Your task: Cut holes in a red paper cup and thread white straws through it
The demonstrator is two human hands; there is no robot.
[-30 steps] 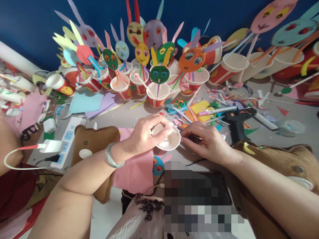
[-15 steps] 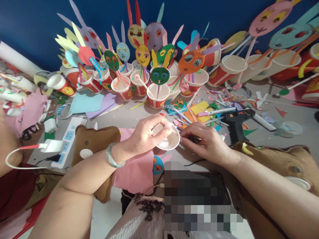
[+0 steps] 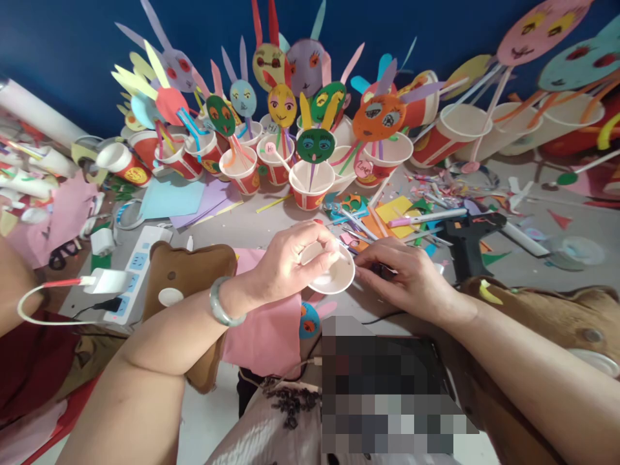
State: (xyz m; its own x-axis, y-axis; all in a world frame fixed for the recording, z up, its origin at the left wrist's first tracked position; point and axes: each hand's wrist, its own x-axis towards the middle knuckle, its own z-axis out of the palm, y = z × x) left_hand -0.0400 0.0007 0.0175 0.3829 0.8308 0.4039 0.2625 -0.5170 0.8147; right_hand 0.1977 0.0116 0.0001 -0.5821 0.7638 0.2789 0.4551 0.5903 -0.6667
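Observation:
My left hand grips a white paper cup by its rim, with the thumb over the inner side. The cup is tilted, its mouth facing me. Close to the cup's right side is my right hand, fingers bent and thumb near the index finger; whatever lies between them is too dark to make out. Below the cup, a blue paper face with pink ears lies partly under a pink paper sheet.
Paper cups with paper animal faces, such as a green face, stand along the blue wall. A black glue gun and paper scraps lie right. A power strip and brown cushion are left. Another person's arm shows far left.
The view has shifted slightly, so most things sit a little farther right. Both hands and the cup keep nearly the same pose.

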